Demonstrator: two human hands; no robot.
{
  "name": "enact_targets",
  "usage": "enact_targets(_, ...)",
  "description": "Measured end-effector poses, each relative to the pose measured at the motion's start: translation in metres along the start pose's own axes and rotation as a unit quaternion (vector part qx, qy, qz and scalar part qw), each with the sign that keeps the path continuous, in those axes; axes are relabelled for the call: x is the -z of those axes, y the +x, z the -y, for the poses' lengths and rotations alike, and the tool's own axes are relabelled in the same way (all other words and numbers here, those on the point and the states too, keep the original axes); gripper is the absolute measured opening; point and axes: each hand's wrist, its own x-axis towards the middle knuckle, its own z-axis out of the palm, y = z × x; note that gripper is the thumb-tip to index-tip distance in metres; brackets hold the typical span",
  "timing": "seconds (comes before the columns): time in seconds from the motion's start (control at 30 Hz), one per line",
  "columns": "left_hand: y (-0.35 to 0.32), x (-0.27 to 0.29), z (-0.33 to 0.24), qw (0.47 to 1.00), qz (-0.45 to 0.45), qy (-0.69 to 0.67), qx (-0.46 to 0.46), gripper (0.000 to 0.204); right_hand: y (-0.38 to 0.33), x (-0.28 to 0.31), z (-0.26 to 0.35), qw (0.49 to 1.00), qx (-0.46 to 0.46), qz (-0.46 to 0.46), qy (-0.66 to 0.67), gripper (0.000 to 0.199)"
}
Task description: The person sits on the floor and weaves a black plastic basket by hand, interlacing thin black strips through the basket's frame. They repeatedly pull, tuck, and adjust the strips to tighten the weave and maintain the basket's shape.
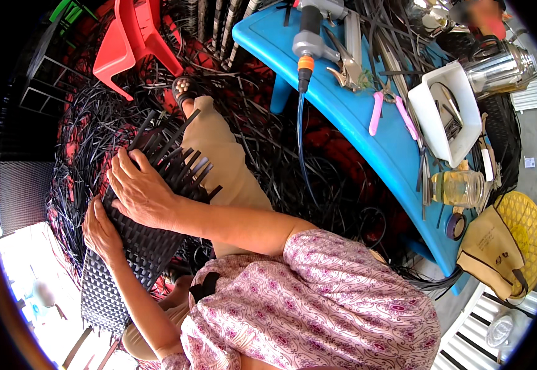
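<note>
A black woven panel of flat plastic strips (pixel 105 290) lies slanted across my lap, with loose strip ends (pixel 179 151) sticking out at its upper right. My left hand (pixel 103 233) grips its left edge, fingers close together and pointing away from me. Just above, my right hand (pixel 142 191) reaches over the panel with fingers bent at its far left edge. The fingertips of both hands are partly hidden, and I cannot make out a single strip between them.
Loose black strips (pixel 89 129) cover the red floor near a red chair (pixel 129 43). To the right, a blue table (pixel 367 139) carries a power tool (pixel 308 40), pink-handled cutters (pixel 376 114), a white tub (pixel 426 111), a glass jar (pixel 460 188) and a tape roll (pixel 455 226).
</note>
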Motion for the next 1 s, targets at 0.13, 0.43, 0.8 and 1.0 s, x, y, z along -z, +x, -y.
enact_targets(0.13, 0.001, -0.005, 0.006, 1.0, -0.017, 0.013, -0.017, 0.043, 0.002, -0.005, -0.002, 0.999, -0.005, -0.002, 0.034, 0.066)
enact_targets(0.43, 0.001, -0.007, 0.014, 0.998, -0.035, 0.028, -0.039, 0.04, 0.005, -0.006, -0.001, 0.996, -0.007, 0.009, 0.09, 0.067)
enact_targets(0.8, 0.005, -0.003, 0.009, 0.999, -0.016, 0.028, -0.007, 0.039, 0.008, -0.009, 0.002, 0.994, -0.016, 0.027, 0.102, 0.065)
enact_targets(1.0, 0.004, -0.001, 0.006, 0.999, -0.014, 0.041, 0.004, 0.039, 0.008, -0.007, 0.003, 0.997, -0.008, 0.004, 0.081, 0.065)
